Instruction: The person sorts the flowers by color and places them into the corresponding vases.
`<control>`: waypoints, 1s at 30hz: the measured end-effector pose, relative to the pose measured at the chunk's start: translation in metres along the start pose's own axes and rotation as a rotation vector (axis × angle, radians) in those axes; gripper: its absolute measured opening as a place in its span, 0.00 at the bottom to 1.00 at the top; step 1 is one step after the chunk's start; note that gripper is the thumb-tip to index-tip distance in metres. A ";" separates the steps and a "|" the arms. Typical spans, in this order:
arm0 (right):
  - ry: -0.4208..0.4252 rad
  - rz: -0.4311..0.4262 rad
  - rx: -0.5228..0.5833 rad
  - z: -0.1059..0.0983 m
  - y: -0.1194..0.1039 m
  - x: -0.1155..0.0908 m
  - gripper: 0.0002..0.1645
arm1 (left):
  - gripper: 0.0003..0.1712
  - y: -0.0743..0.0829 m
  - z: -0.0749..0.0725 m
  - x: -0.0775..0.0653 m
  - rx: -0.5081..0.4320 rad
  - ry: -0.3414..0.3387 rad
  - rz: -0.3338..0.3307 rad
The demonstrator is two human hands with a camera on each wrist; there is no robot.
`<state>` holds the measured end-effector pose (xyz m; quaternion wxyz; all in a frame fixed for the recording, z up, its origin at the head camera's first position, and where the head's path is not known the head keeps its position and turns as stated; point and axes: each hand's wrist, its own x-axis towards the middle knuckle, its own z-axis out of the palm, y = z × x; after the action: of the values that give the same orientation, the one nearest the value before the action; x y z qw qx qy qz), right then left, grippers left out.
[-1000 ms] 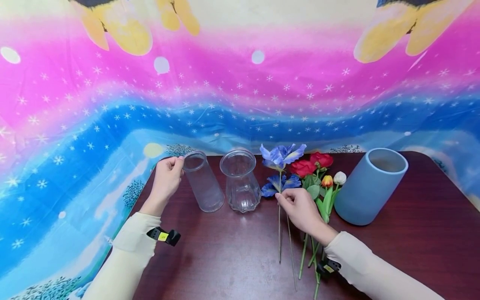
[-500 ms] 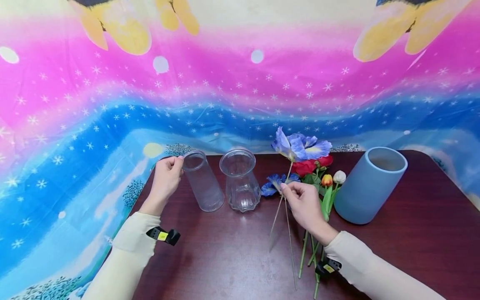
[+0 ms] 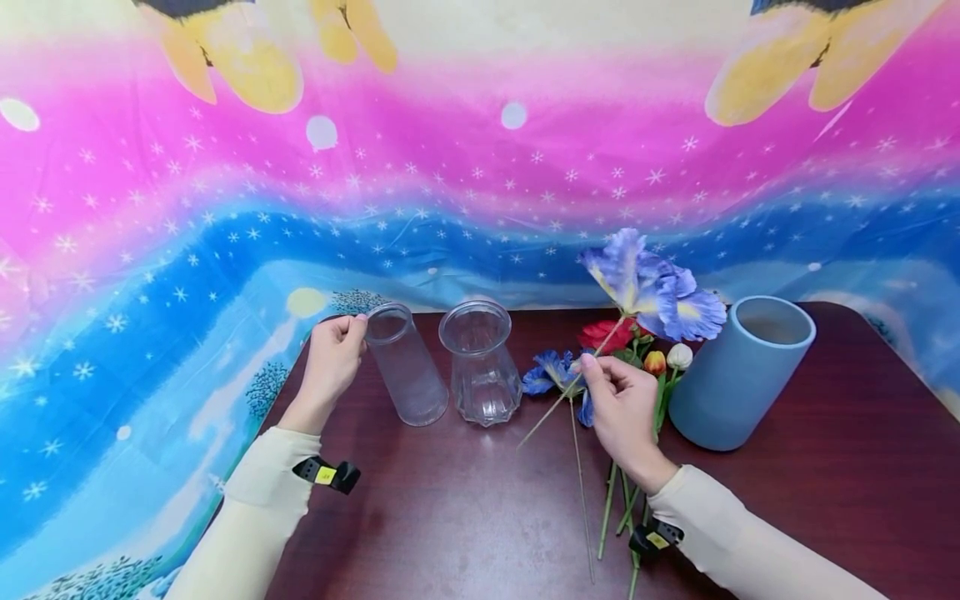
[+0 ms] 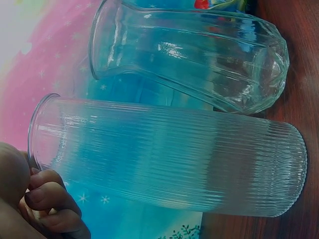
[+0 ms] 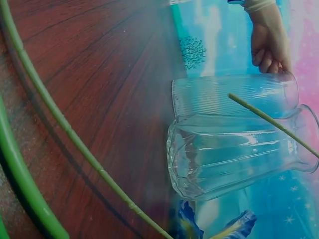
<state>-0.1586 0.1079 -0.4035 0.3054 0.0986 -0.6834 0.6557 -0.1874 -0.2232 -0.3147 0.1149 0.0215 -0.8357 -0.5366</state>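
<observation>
At the left, my left hand (image 3: 339, 360) pinches the rim of a ribbed clear glass vase (image 3: 411, 371), which stands on the table. In the left wrist view the fingers (image 4: 50, 191) curl at that vase's lip. My right hand (image 3: 619, 408) pinches the thin stem of a blue-purple iris (image 3: 656, 287), held tilted with its bloom up and to the right. The stem's lower end points down-left, toward a flared clear glass vase (image 3: 483, 367). Behind the hand lies a second blue iris (image 3: 551, 372), its stem stretching toward me on the table.
Red roses (image 3: 606, 333), an orange tulip (image 3: 655, 362) and a white tulip (image 3: 680, 357) lie behind and beside the right hand. A tall blue vase (image 3: 738, 379) stands to their right on the dark wooden table (image 3: 450, 517). A printed cloth (image 3: 450, 167) hangs behind the table.
The right hand has lifted the iris up and to the right, and its stem has gone from nearly vertical to slanted. My left hand has stayed at the ribbed vase's rim.
</observation>
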 end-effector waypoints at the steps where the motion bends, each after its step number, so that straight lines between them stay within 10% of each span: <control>1: 0.016 -0.017 0.017 0.000 0.000 0.000 0.12 | 0.29 0.006 0.000 -0.003 0.000 -0.004 0.001; 30: 0.134 -0.232 0.142 0.010 -0.039 0.020 0.09 | 0.29 0.006 -0.001 -0.003 0.010 -0.020 0.004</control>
<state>-0.1564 0.0988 -0.3591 0.4163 0.1544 -0.5975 0.6677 -0.1835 -0.2212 -0.3097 0.1075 0.0151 -0.8395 -0.5324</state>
